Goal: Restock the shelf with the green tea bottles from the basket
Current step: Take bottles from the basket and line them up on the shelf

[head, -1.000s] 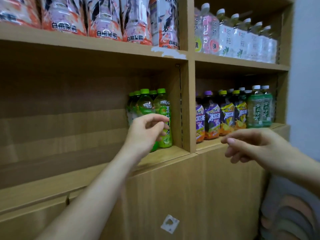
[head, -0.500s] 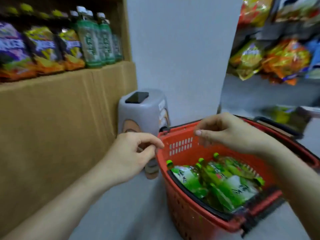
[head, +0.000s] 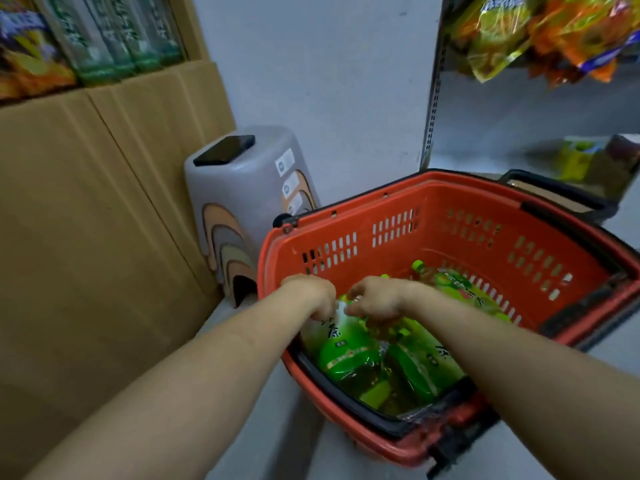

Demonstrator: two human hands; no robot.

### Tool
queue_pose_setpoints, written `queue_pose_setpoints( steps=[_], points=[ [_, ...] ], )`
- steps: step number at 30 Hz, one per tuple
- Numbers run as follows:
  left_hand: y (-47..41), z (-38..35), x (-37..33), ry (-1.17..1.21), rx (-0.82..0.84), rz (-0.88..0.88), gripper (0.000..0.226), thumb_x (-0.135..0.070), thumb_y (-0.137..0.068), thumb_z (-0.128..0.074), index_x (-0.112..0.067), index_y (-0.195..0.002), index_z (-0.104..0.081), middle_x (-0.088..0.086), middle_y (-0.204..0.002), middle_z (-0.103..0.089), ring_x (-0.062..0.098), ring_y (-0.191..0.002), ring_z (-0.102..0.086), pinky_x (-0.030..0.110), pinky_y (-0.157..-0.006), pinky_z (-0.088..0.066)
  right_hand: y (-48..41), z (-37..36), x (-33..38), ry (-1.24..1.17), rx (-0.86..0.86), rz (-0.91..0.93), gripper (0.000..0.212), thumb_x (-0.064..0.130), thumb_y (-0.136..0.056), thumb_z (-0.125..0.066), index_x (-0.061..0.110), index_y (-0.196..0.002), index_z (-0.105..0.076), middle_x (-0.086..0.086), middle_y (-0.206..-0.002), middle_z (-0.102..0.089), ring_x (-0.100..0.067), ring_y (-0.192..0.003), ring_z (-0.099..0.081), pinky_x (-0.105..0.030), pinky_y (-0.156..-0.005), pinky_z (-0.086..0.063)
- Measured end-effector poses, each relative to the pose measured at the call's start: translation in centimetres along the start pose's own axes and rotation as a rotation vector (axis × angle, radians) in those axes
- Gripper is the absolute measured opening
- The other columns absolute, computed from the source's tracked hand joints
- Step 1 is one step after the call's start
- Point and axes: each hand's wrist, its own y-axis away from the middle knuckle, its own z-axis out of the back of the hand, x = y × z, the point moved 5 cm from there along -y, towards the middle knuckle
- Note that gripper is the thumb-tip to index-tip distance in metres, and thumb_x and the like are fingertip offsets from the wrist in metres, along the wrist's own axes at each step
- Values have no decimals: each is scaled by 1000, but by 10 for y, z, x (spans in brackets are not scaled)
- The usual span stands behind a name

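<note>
The left forearm (head: 173, 393) and the right forearm (head: 519, 368) are bare, uncovered all the way to the picture's lower edge. The left hand (head: 308, 294) and right hand (head: 377, 297) are bare as well, showing backs and knuckles, the fingers mostly hidden and slightly blurred

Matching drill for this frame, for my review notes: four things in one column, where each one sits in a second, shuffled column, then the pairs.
Things
1. phone
2. green tea bottles
3. snack bags
4. grey stool

Places
A. inside the red basket
B. top right of the view, above the basket
C. lying on top of the grey stool
D. on the floor, beside the wooden cabinet

Pairs: 1-C, 2-A, 3-B, 4-D
</note>
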Motion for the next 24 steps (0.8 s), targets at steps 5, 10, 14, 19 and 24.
queue_pose_setpoints(
  steps=[5, 10, 14, 19, 24],
  points=[
    [-10, 4, -2, 195, 31, 42, 26, -17, -92, -52, 0, -111, -60, 13, -105, -66, 30, -93, -64, 33, -79, -50, -13, -34, 7, 107, 151, -14, 62, 49, -91, -56, 10, -138, -45, -12, -141, -50, -26, -119, -54, -36, -102, -45],
    [-15, 12, 15, 440, -132, 162, 17, -7, -86, -46, -9, -100, -56, 5, -72, -55, 25, -77, -61, 29, -69, -49, -20, -45, 0, 158, 81, -181, 128, 79, -71, -56, -2, -151, 3, -18, -161, -12, -35, -143, -29, -42, -113, -35],
    [-19, 12, 16, 584, -155, 167, 17, -9, -84, -44, -9, -96, -56, 5, -77, -58, 23, -75, -59, 29, -69, -49, -19, -44, 0, 63, -75, -226, 120, 69, -70, -66, -5, -147, -12, -16, -146, -38, -32, -127, -49, -37, -103, -45],
    [-15, 10, 17, 696, -116, 168, 22, -5, -82, -44, -6, -99, -57, 10, -84, -61, 27, -83, -62, 32, -75, -52, -19, -37, -3, -23, -144, -240, 111, 65, -67, -71, 0, -143, -24, -13, -139, -45, -30, -123, -52, -36, -99, -48],
    [-16, 6, 10, 754, -52, 114, 37, 2, -80, -44, 6, -115, -58, 20, -105, -66, 26, -82, -59, 32, -67, -48, -22, -46, -6, -7, -121, -353, 133, 70, -61, -73, 1, -149, 0, -19, -147, -38, -34, -128, -49, -40, -102, -46]
  ],
)
